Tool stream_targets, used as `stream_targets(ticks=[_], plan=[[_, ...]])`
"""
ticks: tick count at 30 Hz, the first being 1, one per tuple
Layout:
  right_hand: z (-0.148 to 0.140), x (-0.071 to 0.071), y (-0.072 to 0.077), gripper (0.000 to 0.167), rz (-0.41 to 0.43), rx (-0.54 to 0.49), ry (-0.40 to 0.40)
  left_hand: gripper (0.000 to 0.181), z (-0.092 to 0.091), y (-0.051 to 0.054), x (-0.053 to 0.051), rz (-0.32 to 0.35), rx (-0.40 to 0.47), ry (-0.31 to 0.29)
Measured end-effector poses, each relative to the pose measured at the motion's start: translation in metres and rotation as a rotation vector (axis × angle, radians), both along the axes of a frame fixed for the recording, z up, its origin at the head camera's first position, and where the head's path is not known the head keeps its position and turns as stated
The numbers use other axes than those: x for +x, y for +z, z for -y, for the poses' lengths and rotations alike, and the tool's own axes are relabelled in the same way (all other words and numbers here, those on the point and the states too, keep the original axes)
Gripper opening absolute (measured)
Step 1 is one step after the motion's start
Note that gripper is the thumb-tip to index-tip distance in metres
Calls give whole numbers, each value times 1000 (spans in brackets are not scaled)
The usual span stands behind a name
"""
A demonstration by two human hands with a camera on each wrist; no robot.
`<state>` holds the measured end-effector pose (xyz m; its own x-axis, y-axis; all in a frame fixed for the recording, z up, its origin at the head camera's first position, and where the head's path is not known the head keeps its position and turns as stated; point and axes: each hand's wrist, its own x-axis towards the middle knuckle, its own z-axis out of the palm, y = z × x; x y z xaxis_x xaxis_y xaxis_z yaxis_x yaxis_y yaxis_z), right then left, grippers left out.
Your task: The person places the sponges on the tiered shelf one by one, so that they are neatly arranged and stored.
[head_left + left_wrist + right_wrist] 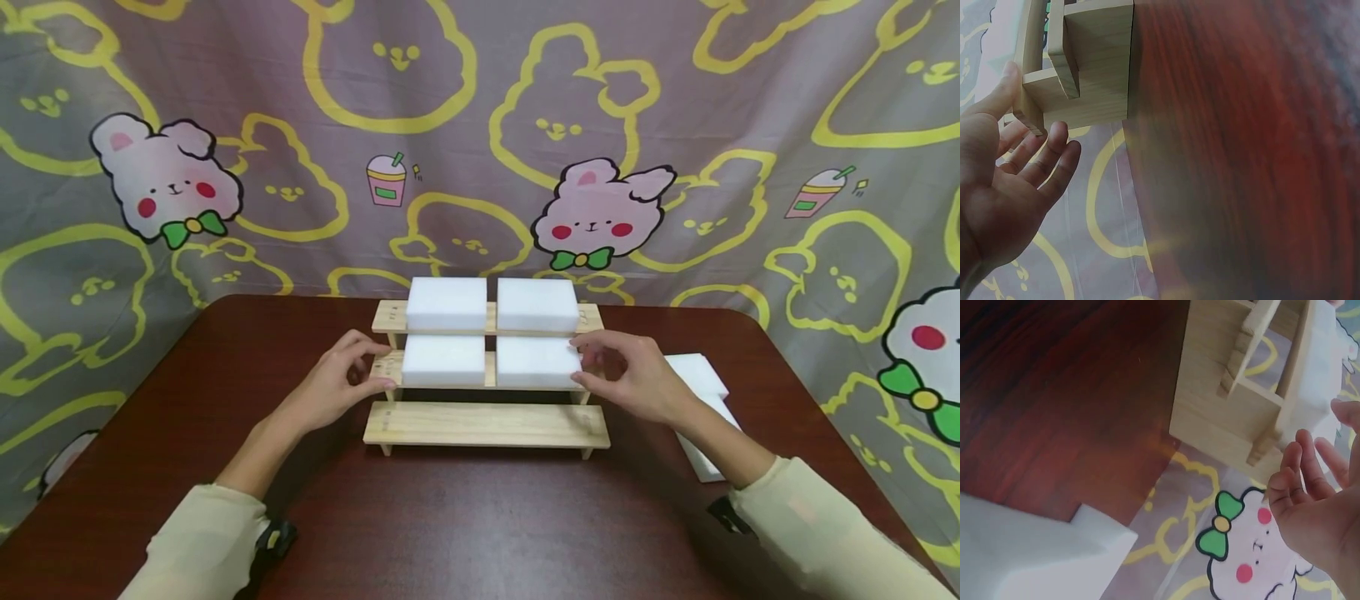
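Observation:
A three-tier wooden display stand point(487, 425) stands on the table. White foam blocks sit in pairs on its top and middle shelves. At the left end of the middle shelf my left hand point(335, 375) grips the board, thumb at the front edge and fingers bent behind. My right hand point(637, 375) pinches the right end of the right-hand foam block point(536, 360) on that shelf, thumb at its front corner and index finger at its rear corner. In the left wrist view the thumb point(1004, 90) lies against the board. The right wrist view shows the other fingers point(1300, 469) loosely bent.
On the table's right side lie more white foam pieces point(705, 408), partly behind the right forearm. The dark red-brown table point(480, 525) has rounded far corners. A patterned curtain point(450, 167) hangs behind it. The stand's bottom shelf point(442, 421) bears nothing.

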<state>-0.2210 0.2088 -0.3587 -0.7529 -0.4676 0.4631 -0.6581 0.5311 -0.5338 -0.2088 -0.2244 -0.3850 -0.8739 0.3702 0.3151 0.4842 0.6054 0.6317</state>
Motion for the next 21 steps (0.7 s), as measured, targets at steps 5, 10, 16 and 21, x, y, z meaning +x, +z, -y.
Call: stream_targets(ticks=[5,10,16,21], plan=[[-11,3,7,31,-27,-7,-15,42,0,0,0,-4,1,-3],[-28,7,16,28,-30,5,-44,42,0,0,-1,-1,-1,-2],[-45,9,24,24,-31,49,-113,42,0,1,0,-1,1,-2],[-64,9,25,26,12,103,-166,42,0,0,0,-1,-2,1]])
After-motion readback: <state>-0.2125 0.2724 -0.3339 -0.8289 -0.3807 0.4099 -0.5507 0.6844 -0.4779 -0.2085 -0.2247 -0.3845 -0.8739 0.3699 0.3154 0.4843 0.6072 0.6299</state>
